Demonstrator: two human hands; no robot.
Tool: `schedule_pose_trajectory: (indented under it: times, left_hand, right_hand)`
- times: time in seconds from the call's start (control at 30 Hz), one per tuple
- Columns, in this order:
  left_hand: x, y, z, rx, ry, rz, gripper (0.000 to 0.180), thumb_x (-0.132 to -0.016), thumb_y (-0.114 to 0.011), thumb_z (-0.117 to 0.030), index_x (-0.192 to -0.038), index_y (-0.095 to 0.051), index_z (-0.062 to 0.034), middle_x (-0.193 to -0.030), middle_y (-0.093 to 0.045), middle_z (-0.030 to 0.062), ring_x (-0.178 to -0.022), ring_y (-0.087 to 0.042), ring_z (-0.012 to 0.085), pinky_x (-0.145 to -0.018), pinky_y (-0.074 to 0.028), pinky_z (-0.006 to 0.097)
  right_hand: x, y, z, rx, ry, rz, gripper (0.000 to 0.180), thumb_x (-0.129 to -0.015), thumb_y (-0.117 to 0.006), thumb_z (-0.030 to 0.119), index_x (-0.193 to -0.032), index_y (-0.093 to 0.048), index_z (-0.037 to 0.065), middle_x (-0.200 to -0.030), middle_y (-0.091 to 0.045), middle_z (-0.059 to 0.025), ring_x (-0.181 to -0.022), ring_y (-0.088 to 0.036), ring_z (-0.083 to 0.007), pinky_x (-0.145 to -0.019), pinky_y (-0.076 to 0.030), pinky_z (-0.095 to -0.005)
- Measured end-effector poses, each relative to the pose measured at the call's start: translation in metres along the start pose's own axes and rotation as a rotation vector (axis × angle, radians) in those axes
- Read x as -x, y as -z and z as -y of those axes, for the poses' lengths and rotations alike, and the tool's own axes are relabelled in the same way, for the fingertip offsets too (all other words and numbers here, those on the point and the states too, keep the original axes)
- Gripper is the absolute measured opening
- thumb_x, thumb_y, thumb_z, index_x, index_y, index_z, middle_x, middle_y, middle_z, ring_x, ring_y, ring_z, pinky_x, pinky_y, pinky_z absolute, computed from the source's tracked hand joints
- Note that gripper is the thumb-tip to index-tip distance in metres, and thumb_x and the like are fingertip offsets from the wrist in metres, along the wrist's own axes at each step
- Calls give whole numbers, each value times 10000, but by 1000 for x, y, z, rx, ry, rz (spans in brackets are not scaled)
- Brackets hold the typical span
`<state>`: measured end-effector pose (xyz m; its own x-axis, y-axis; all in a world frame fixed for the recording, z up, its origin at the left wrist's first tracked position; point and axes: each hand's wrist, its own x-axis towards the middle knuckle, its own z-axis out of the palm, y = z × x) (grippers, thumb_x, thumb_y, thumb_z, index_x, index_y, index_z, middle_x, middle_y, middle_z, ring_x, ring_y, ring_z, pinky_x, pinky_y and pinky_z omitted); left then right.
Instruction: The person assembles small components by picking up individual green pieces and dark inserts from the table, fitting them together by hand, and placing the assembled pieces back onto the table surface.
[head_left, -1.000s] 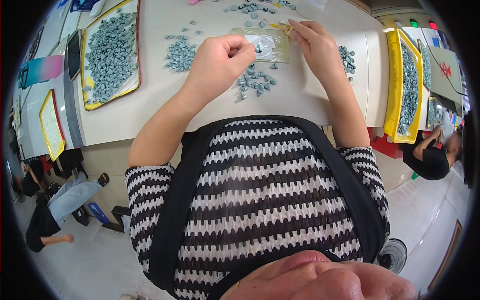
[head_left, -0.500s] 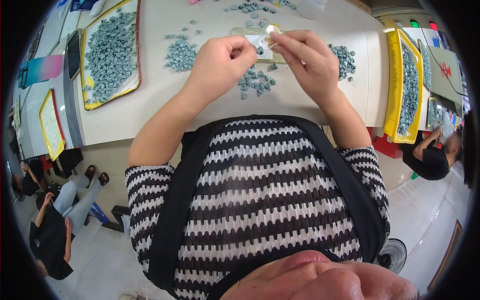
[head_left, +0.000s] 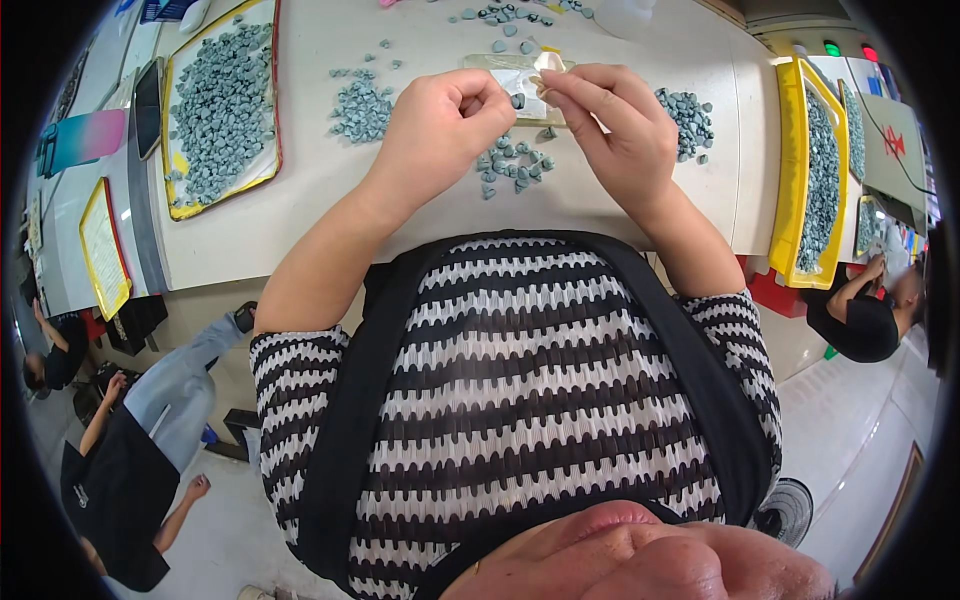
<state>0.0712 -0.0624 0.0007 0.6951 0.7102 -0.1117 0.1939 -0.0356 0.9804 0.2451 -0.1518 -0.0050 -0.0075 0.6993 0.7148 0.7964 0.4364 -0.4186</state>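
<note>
My left hand (head_left: 440,125) rests curled on the white table (head_left: 300,200), its fingertips pinching a small grey-blue part beside a clear plastic bag (head_left: 510,70). My right hand (head_left: 615,125) pinches the open edge of that bag, with a small pale piece at its fingertips. A loose heap of the small grey-blue parts (head_left: 515,165) lies just below the bag, between my two hands. More parts lie in piles to the left (head_left: 362,100) and right (head_left: 688,110) of my hands.
A yellow-rimmed tray (head_left: 222,105) full of grey-blue parts sits at the left, another yellow tray (head_left: 805,170) at the right. A smaller yellow tray (head_left: 100,245) lies far left. Other people are on the floor at lower left (head_left: 130,440) and right (head_left: 865,315).
My right hand has moved left from the bag's far corner toward my left hand and now pinches the bag's edge. The left hand has stayed put. A person at lower left has shifted.
</note>
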Motion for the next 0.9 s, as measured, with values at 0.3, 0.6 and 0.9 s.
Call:
schedule_pose_trajectory:
  times: [0.3, 0.6, 0.9]
  left_hand:
    - [2, 3, -1, 25, 19, 54, 174, -900, -554, -138, -782, -585, -14, -664, -464, -86, -612, -368, 3, -527, -286, 198]
    - [0, 3, 1, 56, 40, 79, 186, -897, -545, -139, -751, -569, -26, -648, -469, -68, -594, -362, 12, -525, -287, 194]
    - [-2, 3, -1, -228, 60, 224, 225, -900, -557, -171, -748, -588, -8, -602, -463, -51, -570, -375, 38, -508, -308, 226]
  right_hand:
    - [3, 2, 4, 7, -49, 129, 289, -741, -712, -24, -1022, -691, 37, -884, -619, -74, -747, -612, -204, -635, -528, -308]
    - [0, 1, 2, -26, -27, 88, 213, -749, -722, -17, -956, -703, 28, -869, -629, -70, -668, -607, -184, -592, -516, -295]
    - [7, 15, -49, 187, -362, 71, 157, -865, -649, 132, -994, -710, 67, -914, -669, -101, -753, -639, -249, -674, -520, -323]
